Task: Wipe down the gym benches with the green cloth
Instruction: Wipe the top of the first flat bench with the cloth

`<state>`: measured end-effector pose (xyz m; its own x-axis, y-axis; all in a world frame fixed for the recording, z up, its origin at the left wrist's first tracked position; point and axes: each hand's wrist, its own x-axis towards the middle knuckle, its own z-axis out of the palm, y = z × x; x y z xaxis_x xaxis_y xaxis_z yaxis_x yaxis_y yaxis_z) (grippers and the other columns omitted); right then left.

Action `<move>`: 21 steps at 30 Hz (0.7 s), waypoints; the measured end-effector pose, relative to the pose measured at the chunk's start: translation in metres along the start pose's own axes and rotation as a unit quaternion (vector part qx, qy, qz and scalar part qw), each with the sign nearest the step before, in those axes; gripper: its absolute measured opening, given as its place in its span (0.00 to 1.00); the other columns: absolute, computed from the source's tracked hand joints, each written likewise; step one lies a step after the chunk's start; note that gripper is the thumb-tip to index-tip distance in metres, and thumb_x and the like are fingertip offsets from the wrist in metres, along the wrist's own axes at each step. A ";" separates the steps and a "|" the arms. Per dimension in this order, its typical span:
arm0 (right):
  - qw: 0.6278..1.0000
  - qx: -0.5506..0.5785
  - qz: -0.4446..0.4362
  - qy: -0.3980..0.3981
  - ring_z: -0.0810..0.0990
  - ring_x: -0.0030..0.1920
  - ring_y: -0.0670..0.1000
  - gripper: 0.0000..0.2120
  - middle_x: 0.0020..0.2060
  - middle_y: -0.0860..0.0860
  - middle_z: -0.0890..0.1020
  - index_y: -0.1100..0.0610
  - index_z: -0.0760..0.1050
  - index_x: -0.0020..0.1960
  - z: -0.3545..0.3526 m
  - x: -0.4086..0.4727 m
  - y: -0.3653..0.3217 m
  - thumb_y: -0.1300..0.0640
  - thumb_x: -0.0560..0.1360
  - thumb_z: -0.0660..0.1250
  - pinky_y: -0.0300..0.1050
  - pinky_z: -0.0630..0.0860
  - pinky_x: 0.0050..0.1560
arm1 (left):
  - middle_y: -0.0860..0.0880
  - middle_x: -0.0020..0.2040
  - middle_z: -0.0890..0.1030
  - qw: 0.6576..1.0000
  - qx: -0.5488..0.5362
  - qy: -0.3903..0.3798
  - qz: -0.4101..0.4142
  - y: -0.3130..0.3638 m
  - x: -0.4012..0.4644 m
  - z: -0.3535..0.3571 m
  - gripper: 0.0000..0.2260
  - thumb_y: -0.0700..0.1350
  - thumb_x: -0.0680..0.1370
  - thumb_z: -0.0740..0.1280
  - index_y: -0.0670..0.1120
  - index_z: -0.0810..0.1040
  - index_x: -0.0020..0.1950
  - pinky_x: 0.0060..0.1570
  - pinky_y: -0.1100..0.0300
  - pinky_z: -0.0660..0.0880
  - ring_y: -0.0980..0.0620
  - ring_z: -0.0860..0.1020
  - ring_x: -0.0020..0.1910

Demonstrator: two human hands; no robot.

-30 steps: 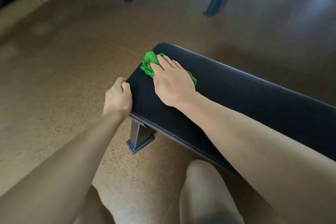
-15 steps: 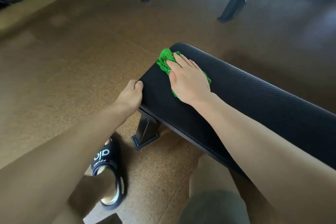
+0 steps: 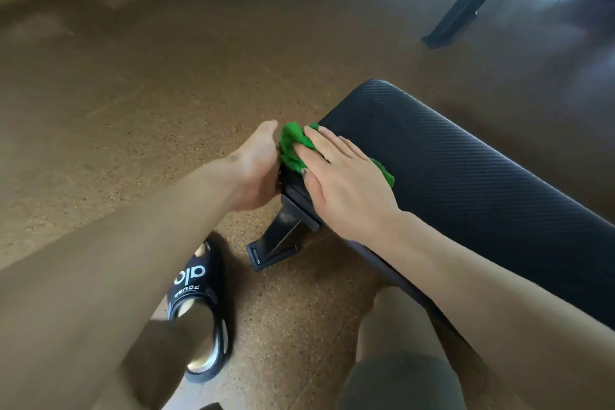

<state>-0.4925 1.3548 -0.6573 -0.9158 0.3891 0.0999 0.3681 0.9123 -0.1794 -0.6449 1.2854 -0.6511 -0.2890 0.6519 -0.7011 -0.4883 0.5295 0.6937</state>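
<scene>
The right hand [image 3: 346, 183] pressed flat on the green cloth [image 3: 293, 146] at the bench [image 3: 466, 176] end; the left hand [image 3: 254, 170] seemingly gripped its near-left edge.

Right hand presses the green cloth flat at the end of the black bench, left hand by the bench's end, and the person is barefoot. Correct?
Not barefoot: the head view shows a black slide sandal on the foot. The rest stands.

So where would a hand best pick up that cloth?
Pinch the bunched end of the cloth that bulges off the bench end, coming from the left; the rest is pinned flat under the right hand.
</scene>
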 end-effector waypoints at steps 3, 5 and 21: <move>1.000 0.000 -0.002 0.010 0.68 0.76 0.56 0.25 0.74 0.54 0.74 0.54 0.77 0.70 0.004 0.025 -0.010 0.51 0.82 0.49 0.55 0.63 0.77 | 0.44 0.63 0.83 1.000 -0.013 0.010 -0.001 0.003 -0.001 -0.010 0.30 0.62 0.84 0.45 0.47 0.79 0.66 0.58 0.52 0.77 0.48 0.81 0.62; 1.000 -0.003 -0.008 0.007 0.66 0.77 0.56 0.23 0.75 0.54 0.72 0.52 0.76 0.70 0.000 0.014 -0.014 0.52 0.82 0.50 0.54 0.62 0.78 | 0.44 0.63 0.83 1.000 -0.010 0.014 -0.005 0.001 -0.001 -0.009 0.30 0.62 0.84 0.45 0.47 0.79 0.67 0.64 0.51 0.75 0.48 0.81 0.62; 0.995 -0.061 -0.079 -0.005 0.64 0.78 0.60 0.20 0.76 0.58 0.69 0.53 0.78 0.69 0.006 -0.011 -0.021 0.60 0.77 0.66 0.54 0.59 0.78 | 0.39 0.69 0.77 0.988 -0.135 0.078 -0.002 0.009 0.002 -0.020 0.33 0.66 0.83 0.48 0.42 0.75 0.69 0.59 0.45 0.72 0.39 0.77 0.64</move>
<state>-0.4909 1.3309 -0.6606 -0.9650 0.2393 0.1069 0.2360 0.9708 -0.0429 -0.6666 1.2803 -0.6493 -0.3995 0.5466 -0.7360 -0.6862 0.3540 0.6354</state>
